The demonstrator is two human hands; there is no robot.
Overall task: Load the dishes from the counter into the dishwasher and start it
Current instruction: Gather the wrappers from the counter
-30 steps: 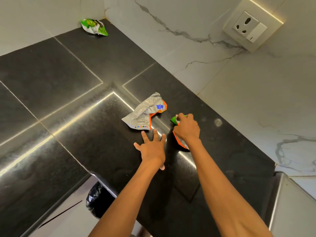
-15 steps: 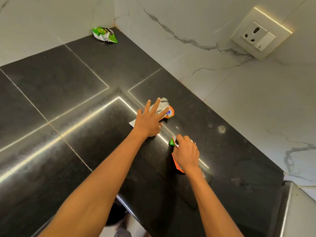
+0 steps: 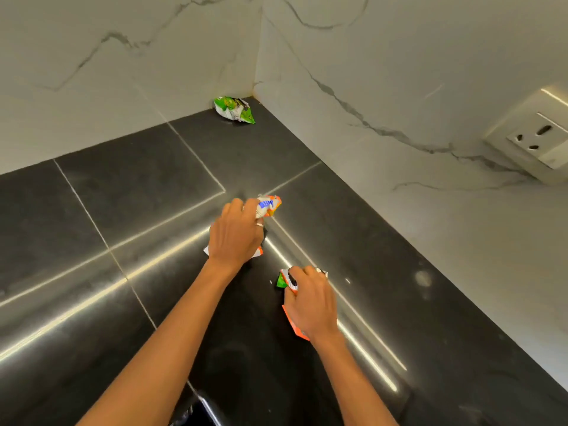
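A person's two bare forearms reached over a dark, glossy stone table (image 3: 123, 195) set into a corner of white marble wall (image 3: 399, 72). A cream wall socket (image 3: 534, 139) sat on the right-hand wall, just above the table's back edge, and serves here as the reference point.

Well to the left of the socket and lower down, the left hand (image 3: 236, 238) lay palm down on the table with its fingers curled round a crumpled silver and orange wrapper (image 3: 269, 205). The wrapper's bunched end, printed with a blue patch, stuck out past the fingertips on the side toward the socket. A pale and orange edge of it showed beneath the heel of the hand.

Closer to the socket than the left hand, though lower still, the right hand (image 3: 310, 302) also faced palm down. Its fingers were bent and gripping an orange and green wrapper (image 3: 281, 279) against the table. A green corner poked out beside the fingertips on the side away from the socket. An orange corner showed under the wrist. The two hands were near each other but not touching.

Far left of the socket and slightly higher, a third, green wrapper (image 3: 235, 109) lay crumpled on the table. It was tucked into the corner where the two walls met, well apart from both hands.

Pale seams and bright streaks of reflected light crossed the table's surface.
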